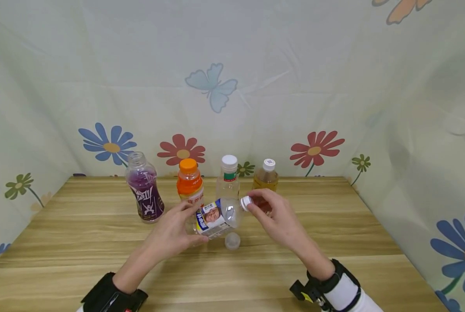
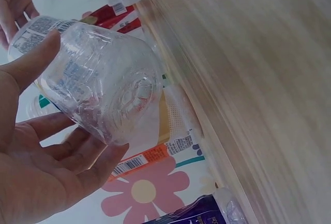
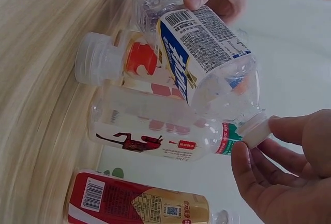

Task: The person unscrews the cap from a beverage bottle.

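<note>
A clear plastic bottle [image 1: 231, 212] with a blue, white and yellow label is tilted above the table, its neck toward the right. My left hand [image 1: 171, 234] grips it near the base, thumb on one side and fingers on the other. At the neck, my right hand [image 1: 281, 219] pinches the white cap [image 3: 257, 134] between thumb and fingers; the cap sits on the bottle's mouth. Below the bottle, a translucent cap [image 1: 232, 241] rests on the table. Behind it stands a clear bottle with a white cap [image 1: 229, 161].
An uncapped purple-labelled bottle [image 1: 148, 195] stands at the left, beside an orange-capped bottle [image 1: 189, 180]. A bottle of amber colour with a white cap [image 1: 266, 177] is behind my right hand. The wooden table [image 1: 80, 242] meets a flowered curtain [image 1: 255, 121] at the back.
</note>
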A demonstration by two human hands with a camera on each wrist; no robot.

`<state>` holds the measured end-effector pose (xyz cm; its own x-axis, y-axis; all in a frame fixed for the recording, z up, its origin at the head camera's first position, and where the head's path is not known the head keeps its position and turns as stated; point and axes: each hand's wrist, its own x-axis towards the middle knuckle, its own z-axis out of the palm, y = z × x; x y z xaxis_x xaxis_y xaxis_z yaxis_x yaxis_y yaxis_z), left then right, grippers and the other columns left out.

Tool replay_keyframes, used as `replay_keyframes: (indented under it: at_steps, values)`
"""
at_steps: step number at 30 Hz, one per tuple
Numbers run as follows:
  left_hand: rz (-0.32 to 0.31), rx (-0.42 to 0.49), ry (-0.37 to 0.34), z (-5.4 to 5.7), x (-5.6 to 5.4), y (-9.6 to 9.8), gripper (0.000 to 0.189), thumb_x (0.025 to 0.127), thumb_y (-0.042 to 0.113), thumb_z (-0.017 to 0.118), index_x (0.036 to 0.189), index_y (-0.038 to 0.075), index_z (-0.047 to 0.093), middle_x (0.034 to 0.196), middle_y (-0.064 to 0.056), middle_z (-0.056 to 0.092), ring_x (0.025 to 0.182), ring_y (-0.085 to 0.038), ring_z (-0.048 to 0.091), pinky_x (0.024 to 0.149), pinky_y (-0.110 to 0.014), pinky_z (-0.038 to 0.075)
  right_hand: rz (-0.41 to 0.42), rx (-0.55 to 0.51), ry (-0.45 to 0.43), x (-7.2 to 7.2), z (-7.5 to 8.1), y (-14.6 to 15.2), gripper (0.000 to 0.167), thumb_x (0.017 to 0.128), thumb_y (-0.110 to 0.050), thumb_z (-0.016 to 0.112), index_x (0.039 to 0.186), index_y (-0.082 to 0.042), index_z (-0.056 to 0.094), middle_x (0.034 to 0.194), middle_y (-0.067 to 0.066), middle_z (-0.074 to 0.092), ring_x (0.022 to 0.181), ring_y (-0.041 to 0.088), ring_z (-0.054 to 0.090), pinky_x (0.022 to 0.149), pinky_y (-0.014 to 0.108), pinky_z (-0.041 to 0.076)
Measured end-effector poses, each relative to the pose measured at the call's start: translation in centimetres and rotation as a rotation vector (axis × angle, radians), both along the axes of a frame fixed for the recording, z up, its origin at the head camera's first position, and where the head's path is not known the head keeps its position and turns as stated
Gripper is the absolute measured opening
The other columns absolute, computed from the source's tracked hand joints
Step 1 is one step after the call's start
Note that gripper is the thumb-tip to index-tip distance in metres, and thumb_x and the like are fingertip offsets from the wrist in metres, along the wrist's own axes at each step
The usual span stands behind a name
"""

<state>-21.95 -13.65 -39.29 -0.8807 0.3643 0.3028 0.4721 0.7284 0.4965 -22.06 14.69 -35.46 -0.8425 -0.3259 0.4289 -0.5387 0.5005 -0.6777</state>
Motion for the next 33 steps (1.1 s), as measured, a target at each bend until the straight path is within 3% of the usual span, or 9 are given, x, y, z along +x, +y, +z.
replay_keyframes:
  at_steps: [8, 19, 26, 33]
  values:
    - [-0.001, 0.0, 0.0, 0.06, 0.02, 0.04, 0.093, 0.073, 0.03, 0.096, 0.151, 0.006, 0.051, 0.15, -0.017, 0.051, 0.13, -0.037, 0.054, 0.106, -0.058, 0.044, 0.024, 0.002, 0.057, -0.08, -0.05, 0.04, 0.027, 0.097, -0.002, 0.071, 0.124, -0.003, 0.067, 0.109, 0.003, 0.068, 0.088, 0.016, 0.062, 0.071, 0.027, 0.057]
    - [-0.003, 0.009, -0.019, -0.06, -0.06, -0.04, 0.096, 0.071, 0.032, 0.096, 0.151, 0.006, 0.05, 0.152, -0.016, 0.049, 0.13, -0.036, 0.054, 0.106, -0.057, 0.045, 0.069, -0.031, 0.081, -0.21, -0.03, 0.15, 0.031, 0.092, 0.006, 0.072, 0.121, -0.004, 0.067, 0.11, 0.005, 0.068, 0.087, 0.016, 0.063, 0.07, 0.031, 0.058]
    - [0.003, 0.016, -0.048, -0.03, -0.09, -0.08, 0.095, 0.072, 0.034, 0.096, 0.152, 0.008, 0.05, 0.155, -0.015, 0.046, 0.13, -0.034, 0.055, 0.106, -0.056, 0.045, 0.057, -0.042, 0.054, -0.09, 0.16, 0.22, 0.037, 0.094, -0.003, 0.074, 0.129, -0.005, 0.063, 0.112, 0.005, 0.067, 0.093, 0.017, 0.065, 0.075, 0.033, 0.059]
    - [-0.004, 0.007, -0.027, -0.14, -0.11, -0.05, 0.095, 0.072, 0.033, 0.096, 0.151, 0.006, 0.051, 0.153, -0.016, 0.048, 0.129, -0.036, 0.056, 0.105, -0.056, 0.046, -0.042, -0.053, -0.022, -0.04, 0.18, 0.19, 0.03, 0.101, -0.022, 0.069, 0.126, -0.006, 0.064, 0.1, 0.001, 0.066, 0.085, 0.016, 0.063, 0.07, 0.031, 0.056]
